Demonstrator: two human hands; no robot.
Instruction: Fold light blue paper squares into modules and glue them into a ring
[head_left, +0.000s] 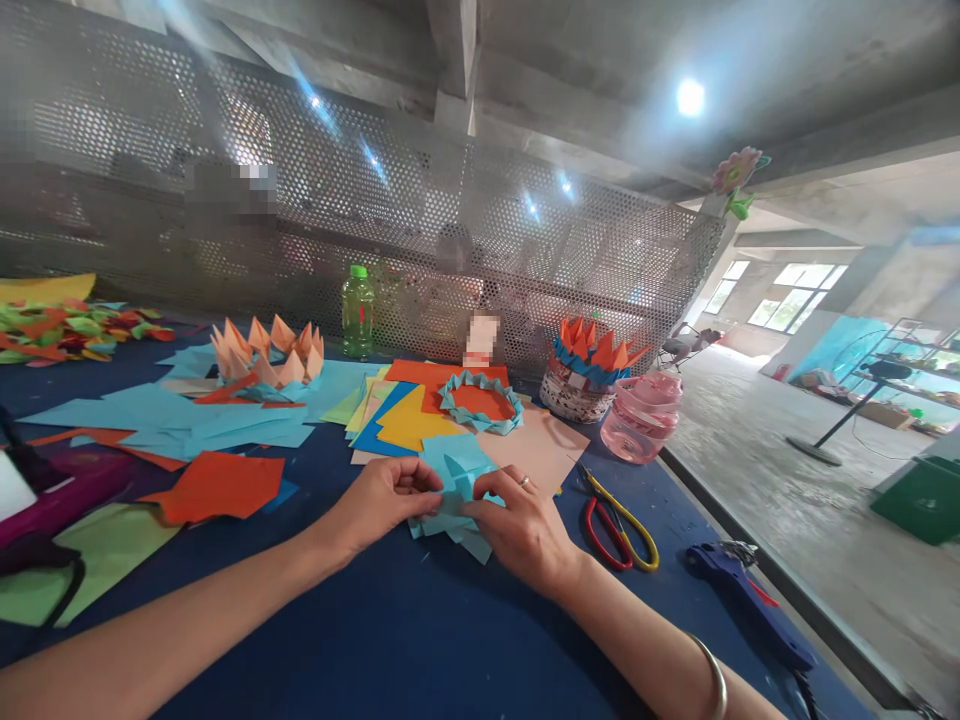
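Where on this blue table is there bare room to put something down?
Barest: the blue table between your forearms, below the left hand and right hand pinching the light blue folded paper. A smaller strip lies between the orange sheet and the left hand. Crowded: loose sheets behind, scissors and glue gun to the right.
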